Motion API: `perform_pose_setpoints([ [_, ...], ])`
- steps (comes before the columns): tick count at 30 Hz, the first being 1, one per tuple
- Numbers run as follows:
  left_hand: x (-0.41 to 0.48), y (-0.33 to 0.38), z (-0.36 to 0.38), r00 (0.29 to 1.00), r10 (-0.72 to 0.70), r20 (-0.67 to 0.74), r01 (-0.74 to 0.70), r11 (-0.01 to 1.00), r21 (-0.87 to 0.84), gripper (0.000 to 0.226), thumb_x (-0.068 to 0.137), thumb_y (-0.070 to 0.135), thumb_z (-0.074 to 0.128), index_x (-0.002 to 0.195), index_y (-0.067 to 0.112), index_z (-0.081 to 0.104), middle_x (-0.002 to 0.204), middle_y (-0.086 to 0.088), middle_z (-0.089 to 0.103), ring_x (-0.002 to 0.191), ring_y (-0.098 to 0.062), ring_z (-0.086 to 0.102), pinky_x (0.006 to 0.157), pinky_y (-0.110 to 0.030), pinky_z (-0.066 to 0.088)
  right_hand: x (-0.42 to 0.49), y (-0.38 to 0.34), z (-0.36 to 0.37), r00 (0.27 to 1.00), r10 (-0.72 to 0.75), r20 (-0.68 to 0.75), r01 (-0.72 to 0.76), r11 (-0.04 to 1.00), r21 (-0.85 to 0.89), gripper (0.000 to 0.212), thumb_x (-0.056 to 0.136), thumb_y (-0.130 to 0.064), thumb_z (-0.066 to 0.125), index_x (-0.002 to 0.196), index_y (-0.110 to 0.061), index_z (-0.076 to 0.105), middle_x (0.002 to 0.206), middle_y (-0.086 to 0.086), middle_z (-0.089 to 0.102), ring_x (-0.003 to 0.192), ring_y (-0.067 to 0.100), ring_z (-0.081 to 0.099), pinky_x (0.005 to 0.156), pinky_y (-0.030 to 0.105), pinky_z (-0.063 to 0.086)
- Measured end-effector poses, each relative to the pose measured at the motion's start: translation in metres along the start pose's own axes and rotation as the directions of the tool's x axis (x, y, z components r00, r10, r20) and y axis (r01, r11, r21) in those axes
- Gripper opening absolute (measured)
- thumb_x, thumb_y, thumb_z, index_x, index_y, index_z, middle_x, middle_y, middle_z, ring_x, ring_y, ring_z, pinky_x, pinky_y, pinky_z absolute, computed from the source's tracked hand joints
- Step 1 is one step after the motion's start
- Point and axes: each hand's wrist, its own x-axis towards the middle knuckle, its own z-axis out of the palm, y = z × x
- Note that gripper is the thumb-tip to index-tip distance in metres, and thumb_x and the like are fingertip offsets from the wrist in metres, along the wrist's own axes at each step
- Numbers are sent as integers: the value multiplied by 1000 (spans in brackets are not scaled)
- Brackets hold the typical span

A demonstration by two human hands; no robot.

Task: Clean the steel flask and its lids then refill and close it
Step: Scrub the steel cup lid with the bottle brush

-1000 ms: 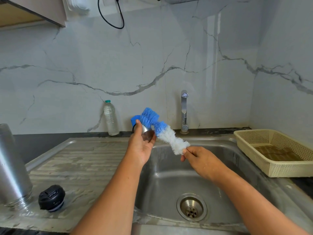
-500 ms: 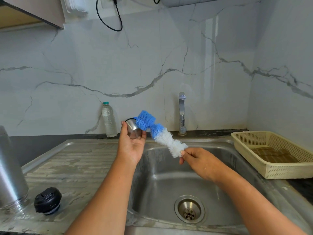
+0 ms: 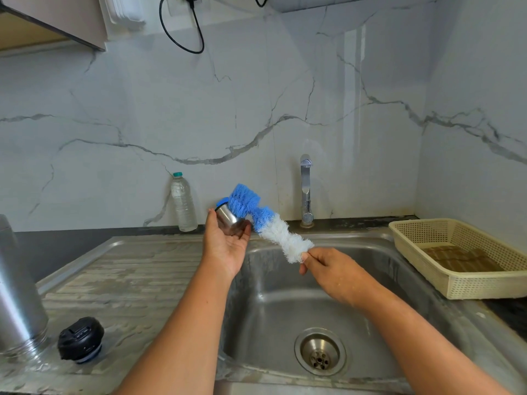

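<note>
Steel lid [image 3: 230, 222], brush [image 3: 268, 223] at its mouth

the brush [image 3: 266, 222] has, it seems, pushed its blue head back into the steel lid [image 3: 228, 221], now tilted flatter.

Grey-veined white marble wall [image 3: 256, 109] backs a steel sink [image 3: 285, 297]; a cabinet [image 3: 51, 21] hangs upper left.
</note>
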Motion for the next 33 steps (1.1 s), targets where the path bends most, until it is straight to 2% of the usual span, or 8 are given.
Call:
perform_pose_setpoints([
  [5, -1, 0, 2, 999, 26, -21, -26, 999, -21, 60, 95, 58, 63, 133, 11, 58, 121, -18, 69, 99, -26, 70, 80, -31, 62, -1, 1, -2, 1000, -23, 21, 23, 999, -32, 38, 107, -44, 40, 88, -27, 67, 52, -11, 45, 45, 3, 39, 54, 22, 39],
  [9, -1, 2, -2, 1000, 20, -9, -20, 1000, 7, 59, 97, 56, 62, 136, 11, 58, 118, -16, 72, 103, -25, 70, 86, -32, 59, 0, 1, -3, 998, -35, 44, 36, 999, -39, 39, 107, -44, 40, 87, -27, 68, 51, -11, 45, 43, 2, 38, 54, 23, 39],
  [14, -4, -12, 7, 997, -42, 66, 41, 999, 19, 57, 97, 55, 62, 134, 12, 61, 121, -21, 73, 120, -32, 67, 110, -44, 51, 2, 0, 0, 1000, -27, 10, 27, 1000, -2, 38, 107, -46, 39, 88, -28, 67, 52, -11, 46, 43, 3, 38, 54, 24, 41],
  [17, 2, -1, 3, 1000, -1, -10, -1, 992, -126, 59, 98, 57, 61, 134, 10, 59, 118, -19, 72, 98, -27, 69, 85, -31, 57, 0, 2, -3, 999, -34, 36, 35, 999, -30, 38, 107, -44, 39, 87, -27, 67, 51, -11, 47, 44, 1, 39, 55, 22, 40],
  [20, -1, -1, -1, 1000, -5, -10, 4, 997, -72, 58, 97, 58, 62, 130, 10, 61, 117, -18, 70, 89, -22, 65, 71, -27, 56, 2, 1, 3, 999, -19, 30, 20, 999, -37, 38, 107, -44, 39, 87, -27, 67, 50, -11, 48, 42, 1, 40, 54, 21, 39],
  [23, -9, -9, 7, 997, -55, 63, 57, 998, -21, 58, 97, 57, 62, 131, 9, 62, 115, -18, 71, 93, -23, 68, 71, -27, 57, 4, 0, 4, 1000, 0, -16, 0, 1000, -2, 39, 107, -45, 39, 88, -27, 67, 47, -12, 45, 40, 2, 38, 52, 22, 39],
  [27, -5, 1, 6, 999, -9, 37, 16, 985, -171, 58, 96, 57, 64, 128, 8, 60, 113, -17, 69, 87, -22, 64, 64, -25, 52, -2, 3, -6, 998, -26, 58, 25, 1000, 18, 38, 107, -45, 39, 89, -27, 68, 54, -10, 43, 45, 4, 37, 54, 22, 38],
  [33, -1, 0, 0, 1000, -1, -9, 1, 998, -60, 66, 90, 60, 68, 131, 9, 60, 120, -14, 66, 107, -22, 63, 82, -29, 54, 1, 3, 1, 999, 1, 48, -3, 999, 34, 38, 107, -44, 40, 90, -24, 68, 53, -10, 42, 45, 6, 37, 52, 22, 37],
])
